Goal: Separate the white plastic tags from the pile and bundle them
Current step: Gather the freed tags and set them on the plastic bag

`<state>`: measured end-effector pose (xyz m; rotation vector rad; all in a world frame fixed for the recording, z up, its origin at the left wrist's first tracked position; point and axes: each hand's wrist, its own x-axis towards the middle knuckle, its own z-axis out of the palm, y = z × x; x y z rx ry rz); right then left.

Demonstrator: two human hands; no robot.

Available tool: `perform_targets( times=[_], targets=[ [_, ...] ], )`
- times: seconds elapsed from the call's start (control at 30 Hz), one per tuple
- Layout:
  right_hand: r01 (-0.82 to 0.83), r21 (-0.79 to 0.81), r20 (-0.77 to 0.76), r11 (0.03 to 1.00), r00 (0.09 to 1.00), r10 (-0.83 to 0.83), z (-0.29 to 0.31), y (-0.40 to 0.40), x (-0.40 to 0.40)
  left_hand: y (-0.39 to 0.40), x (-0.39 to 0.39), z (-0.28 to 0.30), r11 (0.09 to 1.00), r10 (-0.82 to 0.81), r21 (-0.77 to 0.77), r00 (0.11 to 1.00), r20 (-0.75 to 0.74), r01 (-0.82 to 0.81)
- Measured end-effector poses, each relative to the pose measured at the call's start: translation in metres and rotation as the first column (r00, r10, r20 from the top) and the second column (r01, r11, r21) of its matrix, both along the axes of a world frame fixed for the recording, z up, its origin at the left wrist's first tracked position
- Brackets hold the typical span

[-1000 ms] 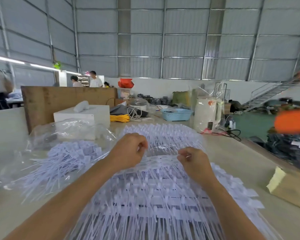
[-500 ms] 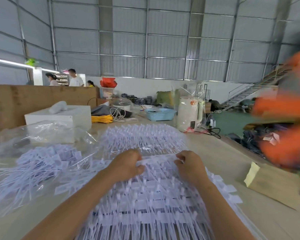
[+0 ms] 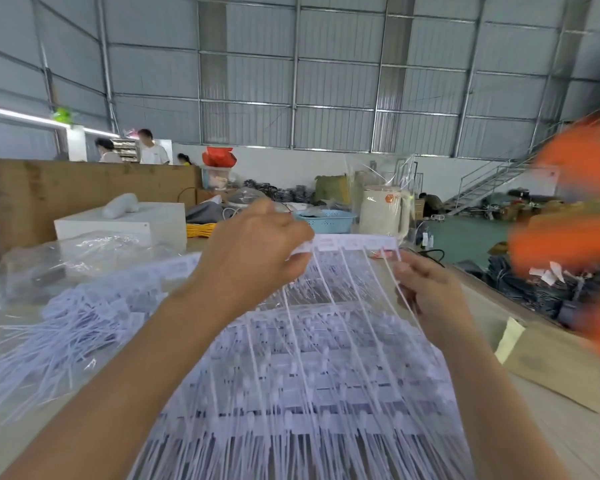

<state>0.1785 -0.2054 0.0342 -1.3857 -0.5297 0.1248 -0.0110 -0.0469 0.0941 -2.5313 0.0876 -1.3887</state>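
hands (image 3: 257, 251) raised | tag strip (image 3: 354, 242) lifted off pile (image 3: 309, 375)

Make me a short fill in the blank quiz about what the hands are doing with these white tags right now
1. The left hand and right hand lift a strip of white tags above the ____ of tags on the table.
2. The basket behind the hands is light ____.
3. The loose tags to the left lie on clear ____ wrap.
4. The tails of the lifted strip hang ____.

Missing words: pile; blue; plastic; down
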Motion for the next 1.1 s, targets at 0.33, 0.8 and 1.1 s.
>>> perform_targets(
  times=[0.33,0.8,1.1],
  targets=[
    [-0.178,-0.116,-0.186,0.977,0.97,0.155,-0.021,0.007,0.012,0.04,0.021,-0.022,0.897,0.036,-0.288,0.705,-0.708,-0.335],
    [-0.136,-0.157,-0.06,0.978,0.99,0.128,-0.029,0.024,-0.001,0.013,0.061,-0.077,0.883,-0.061,-0.399,0.781,-0.622,-0.248],
    [-0.099,-0.076,-0.07,0.992,0.993,0.093,-0.025,0.025,0.0,0.032,0.055,-0.065,0.734,-0.242,-0.639,0.789,-0.564,-0.231]
  ],
)
